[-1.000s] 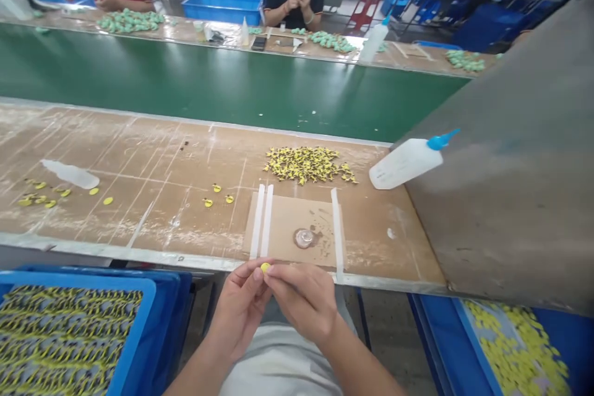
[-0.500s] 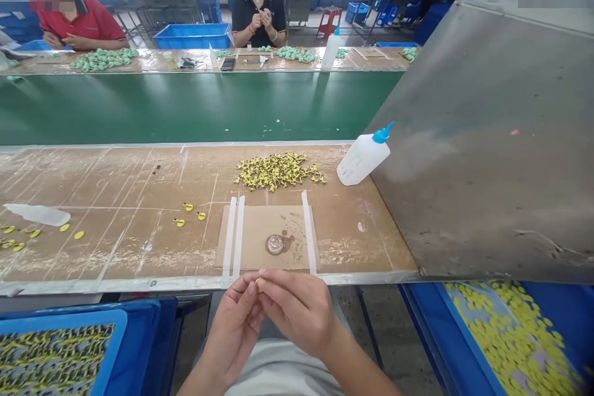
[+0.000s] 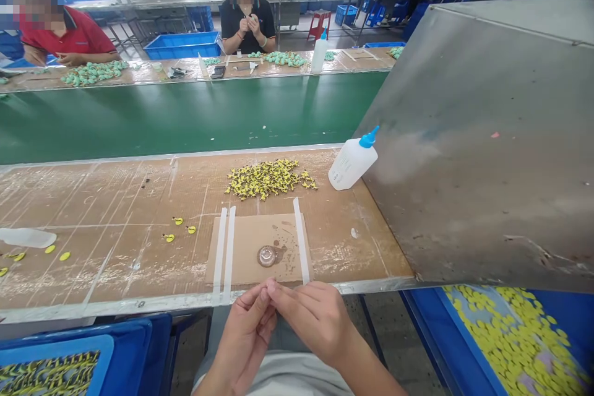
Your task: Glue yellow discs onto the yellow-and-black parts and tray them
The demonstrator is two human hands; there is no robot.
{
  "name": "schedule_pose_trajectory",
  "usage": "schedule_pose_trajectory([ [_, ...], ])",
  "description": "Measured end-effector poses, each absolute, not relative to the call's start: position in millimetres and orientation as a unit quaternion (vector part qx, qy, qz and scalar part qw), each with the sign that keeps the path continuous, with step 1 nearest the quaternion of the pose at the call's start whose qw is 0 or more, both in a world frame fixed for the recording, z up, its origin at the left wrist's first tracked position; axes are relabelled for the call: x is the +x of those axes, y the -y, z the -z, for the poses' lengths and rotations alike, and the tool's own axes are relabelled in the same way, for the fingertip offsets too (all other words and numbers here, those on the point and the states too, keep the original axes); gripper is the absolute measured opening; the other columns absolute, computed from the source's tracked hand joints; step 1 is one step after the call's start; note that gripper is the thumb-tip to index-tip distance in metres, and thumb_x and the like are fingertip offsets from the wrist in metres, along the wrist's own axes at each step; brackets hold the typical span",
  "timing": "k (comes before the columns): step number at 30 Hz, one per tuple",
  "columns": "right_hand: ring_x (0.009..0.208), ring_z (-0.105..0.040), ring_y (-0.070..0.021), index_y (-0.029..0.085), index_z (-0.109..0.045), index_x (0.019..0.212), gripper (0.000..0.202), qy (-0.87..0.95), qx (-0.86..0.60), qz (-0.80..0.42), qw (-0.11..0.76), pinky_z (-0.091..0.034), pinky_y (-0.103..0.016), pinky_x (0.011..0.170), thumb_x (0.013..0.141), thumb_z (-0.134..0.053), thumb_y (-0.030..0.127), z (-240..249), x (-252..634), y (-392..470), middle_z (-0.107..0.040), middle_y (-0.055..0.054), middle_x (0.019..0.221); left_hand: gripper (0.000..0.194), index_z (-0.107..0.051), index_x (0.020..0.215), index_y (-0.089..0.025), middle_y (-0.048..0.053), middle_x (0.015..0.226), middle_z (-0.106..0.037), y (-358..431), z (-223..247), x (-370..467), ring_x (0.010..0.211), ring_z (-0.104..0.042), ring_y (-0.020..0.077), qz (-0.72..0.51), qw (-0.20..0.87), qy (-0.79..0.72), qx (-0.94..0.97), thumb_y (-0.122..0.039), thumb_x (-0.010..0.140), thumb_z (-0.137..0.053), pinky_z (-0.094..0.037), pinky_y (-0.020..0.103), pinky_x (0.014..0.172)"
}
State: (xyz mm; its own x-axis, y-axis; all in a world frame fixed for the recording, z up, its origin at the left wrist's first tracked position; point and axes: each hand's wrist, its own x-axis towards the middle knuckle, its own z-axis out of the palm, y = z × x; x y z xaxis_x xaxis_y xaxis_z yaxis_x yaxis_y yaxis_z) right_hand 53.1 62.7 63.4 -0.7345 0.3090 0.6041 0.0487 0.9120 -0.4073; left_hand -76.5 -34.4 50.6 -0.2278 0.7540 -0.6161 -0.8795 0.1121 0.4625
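My left hand (image 3: 248, 334) and my right hand (image 3: 320, 318) meet at the fingertips just in front of the table edge, both closed in a pinch. Their fingers now cover the small yellow piece that showed between them a moment before. Beyond the fingertips a small round clear dish (image 3: 267, 255) sits on a cardboard sheet (image 3: 245, 235), beside dark wet spots. White tape strips (image 3: 301, 241) run along the sheet. Behind it lies a pile of small yellow-and-black pieces (image 3: 264, 179).
A white squeeze bottle with blue tip (image 3: 350, 164) leans near a large metal housing (image 3: 487, 136). Loose yellow pieces (image 3: 179, 221) lie to the left. Blue trays hold black-and-yellow parts (image 3: 46, 371) at lower left and yellow discs (image 3: 515, 334) at lower right. Co-workers sit beyond the green belt (image 3: 185, 114).
The view has shifted slightly, so the table things sit lower and further left. My hands stay pinched together, and the yellow piece between them has gone out of sight behind the fingers.
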Motion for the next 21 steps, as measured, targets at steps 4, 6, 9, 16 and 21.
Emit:
schedule_pose_trajectory([
  [4, 0.075, -0.070, -0.0172, 0.011, -0.050, 0.133, 0.043, 0.911, -0.106, -0.173, 0.359, -0.049, -0.030, 0.054, 0.091, -0.055, 0.010, -67, 46, -63, -0.073, -0.010, 0.111, 0.026, -0.076, 0.095, -0.009, 0.001, 0.065, -0.061, 32, -53, -82, 0.054, -0.043, 0.0031, -0.666, 0.617, -0.416, -0.060, -0.020, 0.072, -0.080, -0.038, 0.014, 0.048],
  [6, 0.076, -0.071, -0.0171, 0.011, -0.049, 0.133, 0.043, 0.910, -0.109, -0.164, 0.365, -0.050, -0.030, 0.055, 0.090, -0.055, 0.010, -68, 41, -59, -0.073, -0.010, 0.110, 0.025, -0.076, 0.093, -0.008, -0.001, 0.060, -0.058, 32, -53, -87, 0.052, -0.041, 0.0026, -0.666, 0.623, -0.403, -0.070, -0.020, 0.071, -0.081, -0.036, 0.013, 0.046],
  [9, 0.082, -0.072, -0.0154, 0.015, -0.050, 0.132, 0.046, 0.902, -0.112, -0.188, 0.373, -0.054, -0.027, 0.063, 0.088, -0.060, 0.013, -67, 36, -60, -0.073, -0.008, 0.111, 0.027, -0.075, 0.096, -0.010, 0.003, 0.073, -0.066, 31, -53, -97, 0.054, -0.046, 0.0026, -0.669, 0.625, -0.390, -0.094, -0.018, 0.071, -0.081, -0.039, 0.013, 0.047],
  [16, 0.082, -0.069, -0.0175, 0.020, -0.061, 0.118, 0.028, 0.829, -0.425, -0.130, 0.340, -0.054, -0.030, 0.078, 0.094, -0.048, 0.026, -58, 10, -164, -0.074, -0.007, 0.096, 0.027, -0.073, 0.097, -0.010, 0.008, 0.087, -0.068, 32, -57, -132, 0.068, -0.059, 0.0083, -0.717, 0.571, -0.384, -0.111, -0.014, 0.071, -0.079, -0.053, 0.016, 0.058],
  [21, 0.110, -0.060, -0.0267, 0.011, -0.057, 0.124, 0.037, 0.849, -0.463, -0.105, 0.233, -0.046, -0.038, 0.095, 0.091, -0.042, 0.014, -50, -28, -259, -0.065, -0.015, 0.120, 0.018, -0.072, 0.096, -0.009, 0.011, 0.095, -0.070, 34, -58, -149, 0.072, -0.065, 0.0092, -0.726, 0.544, -0.400, -0.129, -0.002, 0.080, -0.066, -0.057, 0.015, 0.063],
])
